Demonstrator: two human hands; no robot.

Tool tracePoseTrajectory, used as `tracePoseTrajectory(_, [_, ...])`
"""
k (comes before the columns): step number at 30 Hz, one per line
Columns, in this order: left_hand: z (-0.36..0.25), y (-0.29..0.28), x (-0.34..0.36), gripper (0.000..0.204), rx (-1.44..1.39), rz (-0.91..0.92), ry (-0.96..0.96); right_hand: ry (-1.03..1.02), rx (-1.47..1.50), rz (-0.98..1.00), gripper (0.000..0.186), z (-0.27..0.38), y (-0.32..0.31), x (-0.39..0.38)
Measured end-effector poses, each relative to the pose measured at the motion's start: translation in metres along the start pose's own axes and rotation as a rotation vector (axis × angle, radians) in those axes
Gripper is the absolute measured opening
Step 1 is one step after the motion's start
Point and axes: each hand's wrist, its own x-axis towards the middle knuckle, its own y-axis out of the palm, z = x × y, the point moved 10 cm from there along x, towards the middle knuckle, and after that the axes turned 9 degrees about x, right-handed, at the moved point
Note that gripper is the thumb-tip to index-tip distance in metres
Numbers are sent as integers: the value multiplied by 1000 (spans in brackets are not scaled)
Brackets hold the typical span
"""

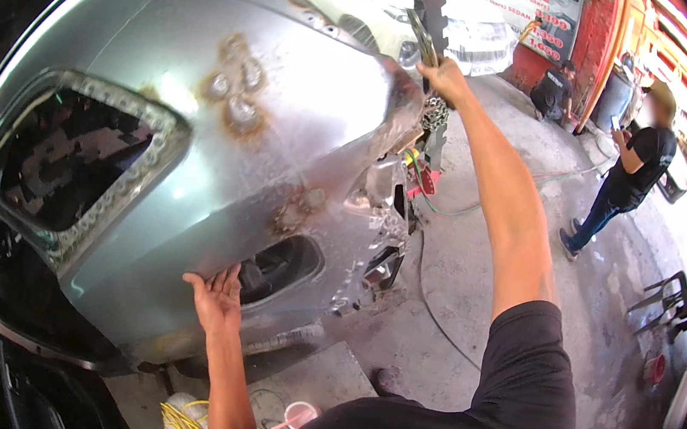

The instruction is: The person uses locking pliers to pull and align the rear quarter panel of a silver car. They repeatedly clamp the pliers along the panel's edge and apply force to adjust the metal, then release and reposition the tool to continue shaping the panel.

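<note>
A bare grey metal car body panel fills the left side, with rusty, hammered-looking patches on it. Palm up, my left hand has its fingers stretched against the lower panel, beside a rounded opening. My right arm reaches far forward. There my right hand is closed on a long shiny metal tool, whose exact kind I cannot make out. It lies against an upright notched dark post. Just below that hand a chain hangs by the panel's torn edge.
A hose trails over the concrete floor. Near my body are a yellow cord and a small pink tub. To the right stands a person with a phone; another crouches behind. A white car is at the back, a dark chair at right.
</note>
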Motion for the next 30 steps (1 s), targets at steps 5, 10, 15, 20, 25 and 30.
tracePoseTrajectory(5, [2,-7,4,94,23,-26,2,301,444,48,53,-92,26,-27])
tracePoseTrajectory(10, [-4,-8,-5,95,3,-111,48,383,585,190,56,-102,55,-26])
tracePoseTrajectory(15, [-8,10,-5,94,6,-102,94,358,547,188,45,-95,48,-21])
tracePoseTrajectory(20, [-6,-9,-10,94,22,-78,52,459,520,174,41,-72,58,-49])
tracePoseTrajectory(25, [3,1,9,93,21,-41,29,360,579,60,42,-82,41,-39])
tracePoseTrajectory(30, [1,6,5,83,-18,-59,6,201,431,-110,56,-129,36,3])
